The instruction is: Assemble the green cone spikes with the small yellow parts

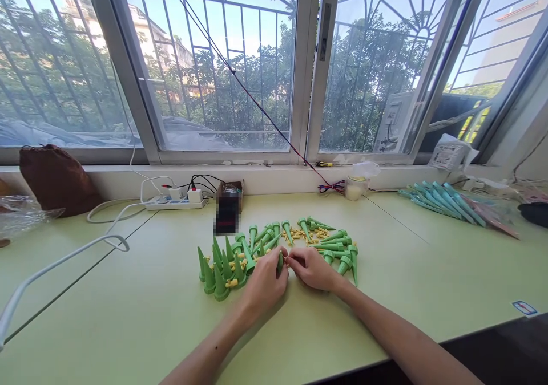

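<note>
My left hand point(269, 279) is closed around a green plastic spike point(280, 262), mostly covered by the fingers. Right beside it, my right hand point(314, 268) pinches with thumb and forefinger at the spike's end; a tiny reddish-yellow bit shows there, too small to name. Left of my hands, several green spikes point(220, 285) stand upright on their wide ends. More green spikes point(340, 242) lie in a heap on the right and behind. Small yellow plastic pieces point(295, 236) are scattered beyond my fingers, with a few among the upright spikes.
The pale green table point(171, 328) runs to a window sill. At the back are a small pixelated box point(228, 208), a white power strip point(175, 202), and a jar point(354, 188). A white cable point(60, 265) crosses the left; pale blue bundled strips point(445, 202) lie right.
</note>
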Motion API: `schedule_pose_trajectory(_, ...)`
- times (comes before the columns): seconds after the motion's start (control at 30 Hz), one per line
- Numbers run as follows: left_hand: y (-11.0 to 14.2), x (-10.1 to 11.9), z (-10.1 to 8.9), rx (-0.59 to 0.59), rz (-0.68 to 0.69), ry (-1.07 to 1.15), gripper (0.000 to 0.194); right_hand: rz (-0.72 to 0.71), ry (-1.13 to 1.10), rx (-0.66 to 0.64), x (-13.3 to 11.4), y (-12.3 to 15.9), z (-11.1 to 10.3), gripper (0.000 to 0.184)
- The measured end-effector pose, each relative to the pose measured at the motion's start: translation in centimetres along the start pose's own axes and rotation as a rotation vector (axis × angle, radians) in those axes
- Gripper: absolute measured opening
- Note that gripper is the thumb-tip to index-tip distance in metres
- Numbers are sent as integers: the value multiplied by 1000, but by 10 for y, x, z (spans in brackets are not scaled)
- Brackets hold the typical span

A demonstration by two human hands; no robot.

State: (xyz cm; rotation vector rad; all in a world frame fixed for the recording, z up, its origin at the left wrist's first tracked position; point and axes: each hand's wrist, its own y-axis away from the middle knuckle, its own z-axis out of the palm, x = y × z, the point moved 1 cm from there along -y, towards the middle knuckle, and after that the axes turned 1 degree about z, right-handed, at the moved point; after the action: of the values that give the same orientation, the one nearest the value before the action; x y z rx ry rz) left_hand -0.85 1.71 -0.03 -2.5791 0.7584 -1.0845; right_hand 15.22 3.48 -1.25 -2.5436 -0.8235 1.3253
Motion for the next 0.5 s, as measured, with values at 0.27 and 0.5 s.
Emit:
schedule_pose_trajectory(0.27, 0, 1, 0, 7, 2, -6, 17, -4, 13, 11, 0, -1, 2, 34)
schedule_pose_trajectory(0.5, 0, -2, 1, 38, 23, -9, 18, 1, 20, 11, 0, -1, 2, 33)
